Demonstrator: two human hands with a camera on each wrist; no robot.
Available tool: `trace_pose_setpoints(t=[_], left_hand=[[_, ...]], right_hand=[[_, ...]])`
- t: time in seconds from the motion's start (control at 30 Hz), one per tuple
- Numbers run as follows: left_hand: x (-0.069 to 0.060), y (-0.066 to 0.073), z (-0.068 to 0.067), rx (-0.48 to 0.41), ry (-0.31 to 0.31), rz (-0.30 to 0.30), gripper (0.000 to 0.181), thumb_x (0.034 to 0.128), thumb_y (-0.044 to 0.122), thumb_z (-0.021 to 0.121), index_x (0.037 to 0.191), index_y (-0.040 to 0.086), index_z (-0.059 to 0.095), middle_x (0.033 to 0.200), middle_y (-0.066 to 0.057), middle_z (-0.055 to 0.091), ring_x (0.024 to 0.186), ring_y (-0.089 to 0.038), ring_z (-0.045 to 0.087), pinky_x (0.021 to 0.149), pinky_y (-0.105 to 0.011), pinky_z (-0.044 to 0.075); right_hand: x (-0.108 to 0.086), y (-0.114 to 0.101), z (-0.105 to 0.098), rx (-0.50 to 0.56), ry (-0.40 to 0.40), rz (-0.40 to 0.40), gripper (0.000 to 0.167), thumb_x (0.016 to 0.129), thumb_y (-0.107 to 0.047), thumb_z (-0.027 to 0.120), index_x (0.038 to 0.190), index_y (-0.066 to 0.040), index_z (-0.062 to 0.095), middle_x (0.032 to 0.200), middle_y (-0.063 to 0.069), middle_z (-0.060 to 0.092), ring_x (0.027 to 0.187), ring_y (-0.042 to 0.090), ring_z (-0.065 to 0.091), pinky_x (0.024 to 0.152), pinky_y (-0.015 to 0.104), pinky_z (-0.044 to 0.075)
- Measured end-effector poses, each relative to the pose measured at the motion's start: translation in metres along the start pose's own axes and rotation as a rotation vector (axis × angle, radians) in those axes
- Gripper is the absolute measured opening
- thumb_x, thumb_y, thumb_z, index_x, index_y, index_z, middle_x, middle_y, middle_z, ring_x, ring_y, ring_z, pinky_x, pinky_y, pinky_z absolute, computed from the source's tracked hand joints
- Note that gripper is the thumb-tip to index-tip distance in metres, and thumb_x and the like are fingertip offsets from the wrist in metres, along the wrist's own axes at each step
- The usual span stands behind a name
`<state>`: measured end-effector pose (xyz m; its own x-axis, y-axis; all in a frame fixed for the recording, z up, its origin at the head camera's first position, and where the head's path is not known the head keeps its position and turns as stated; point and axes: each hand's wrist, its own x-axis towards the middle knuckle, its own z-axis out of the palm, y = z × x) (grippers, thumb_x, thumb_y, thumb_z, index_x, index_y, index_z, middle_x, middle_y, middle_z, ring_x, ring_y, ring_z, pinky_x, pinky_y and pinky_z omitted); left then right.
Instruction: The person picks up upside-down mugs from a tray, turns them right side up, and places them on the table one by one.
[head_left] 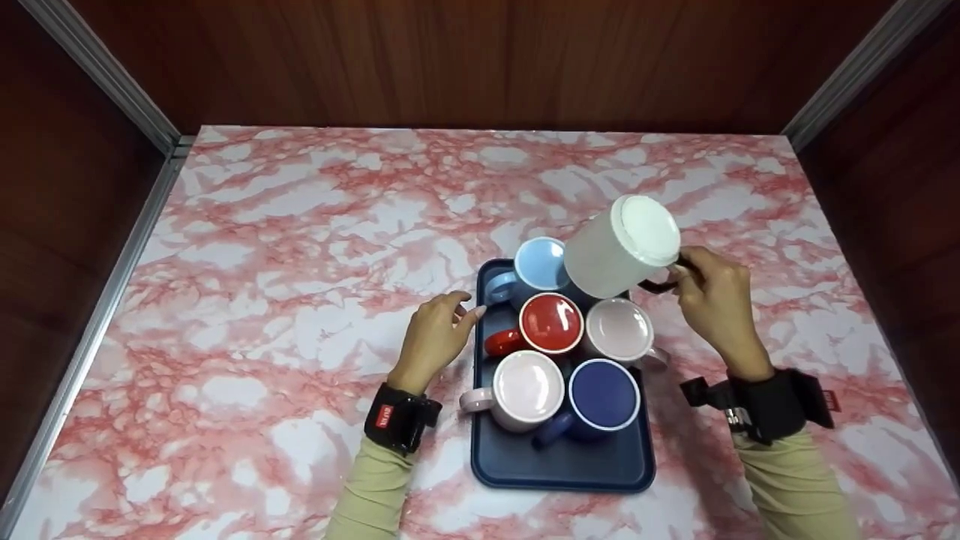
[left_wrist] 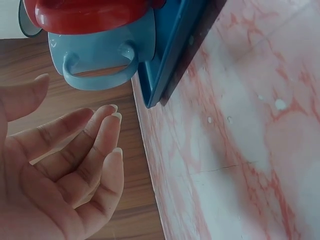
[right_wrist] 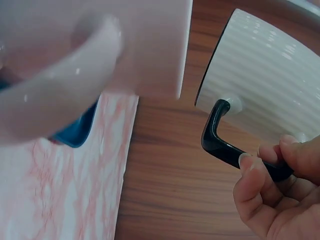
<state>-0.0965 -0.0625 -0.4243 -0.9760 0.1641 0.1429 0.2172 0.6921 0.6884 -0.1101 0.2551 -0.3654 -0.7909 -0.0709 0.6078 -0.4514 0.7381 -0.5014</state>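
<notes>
By its black handle [right_wrist: 220, 147], my right hand [head_left: 716, 300] grips a ribbed white mug [head_left: 604, 251]. The mug is tipped, its base facing up toward the head camera, above the far right part of a dark blue tray [head_left: 562, 469]. Beside the tray's left edge, my left hand [head_left: 435, 337] has loosely bent fingers and holds nothing; nearest to it are the handles of a light blue mug [head_left: 540, 262] and a red mug [head_left: 551, 322]. Also on the tray stand two pale pink mugs, one at right [head_left: 619, 330] and one at left [head_left: 527, 390], and a dark blue mug [head_left: 604, 394].
The tray lies on a table [head_left: 300, 262] with a red and white marbled top. Brown wood-grain panels [head_left: 480, 64] rise behind it and at both sides, with metal rails [head_left: 105, 71] at the corners. The left pink mug's handle sticks out past the tray's edge.
</notes>
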Motion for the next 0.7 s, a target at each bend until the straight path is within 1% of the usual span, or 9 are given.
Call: trace_pose_setpoints(t=[0.13, 0.33, 0.5, 0.6, 0.7], left_hand=[[0.0, 0.003, -0.001, -0.001, -0.007, 0.009, 0.034, 0.0893, 0.028, 0.058, 0.104, -0.002, 0.063, 0.082, -0.009, 0.063, 0.077, -0.025, 0.06, 0.07, -0.037, 0.046], [0.001, 0.008, -0.002, -0.018, -0.008, 0.024, 0.03, 0.0893, 0.028, 0.058, 0.096, 0.0, 0.064, 0.08, -0.007, 0.062, 0.076, -0.022, 0.059, 0.069, -0.036, 0.046], [0.001, 0.009, -0.001, -0.022, -0.004, 0.037, 0.027, 0.0891, 0.028, 0.059, 0.092, 0.002, 0.065, 0.079, -0.006, 0.061, 0.075, -0.022, 0.059, 0.068, -0.035, 0.046], [0.002, 0.01, 0.0, -0.015, -0.002, 0.046, 0.025, 0.0886, 0.028, 0.06, 0.091, 0.003, 0.065, 0.079, -0.006, 0.061, 0.074, -0.021, 0.059, 0.068, -0.034, 0.046], [0.002, 0.012, 0.0, -0.014, -0.002, 0.057, 0.024, 0.0883, 0.027, 0.06, 0.09, 0.004, 0.065, 0.079, -0.005, 0.061, 0.074, -0.02, 0.058, 0.068, -0.034, 0.046]], right_hand=[[-0.002, -0.003, 0.003, 0.032, -0.01, 0.02, 0.01, 0.076, 0.015, 0.06, 0.083, 0.011, 0.064, 0.061, 0.014, 0.061, 0.051, -0.006, 0.047, 0.046, 0.007, 0.036], [-0.005, -0.009, 0.007, 0.073, -0.031, 0.055, 0.006, 0.079, 0.012, 0.059, 0.082, 0.01, 0.064, 0.059, 0.012, 0.06, 0.046, -0.007, 0.045, 0.041, 0.01, 0.037], [-0.008, -0.017, 0.008, 0.14, -0.066, 0.156, 0.006, 0.082, 0.01, 0.058, 0.083, 0.01, 0.064, 0.059, 0.013, 0.061, 0.042, 0.001, 0.049, 0.04, 0.012, 0.039], [-0.009, -0.023, 0.009, 0.163, -0.091, 0.227, 0.006, 0.083, 0.009, 0.058, 0.082, 0.009, 0.064, 0.06, 0.014, 0.06, 0.041, 0.006, 0.051, 0.039, 0.013, 0.04], [-0.009, -0.029, 0.01, 0.18, -0.113, 0.288, 0.008, 0.084, 0.007, 0.057, 0.081, 0.009, 0.064, 0.06, 0.014, 0.059, 0.042, 0.008, 0.052, 0.04, 0.015, 0.041]])
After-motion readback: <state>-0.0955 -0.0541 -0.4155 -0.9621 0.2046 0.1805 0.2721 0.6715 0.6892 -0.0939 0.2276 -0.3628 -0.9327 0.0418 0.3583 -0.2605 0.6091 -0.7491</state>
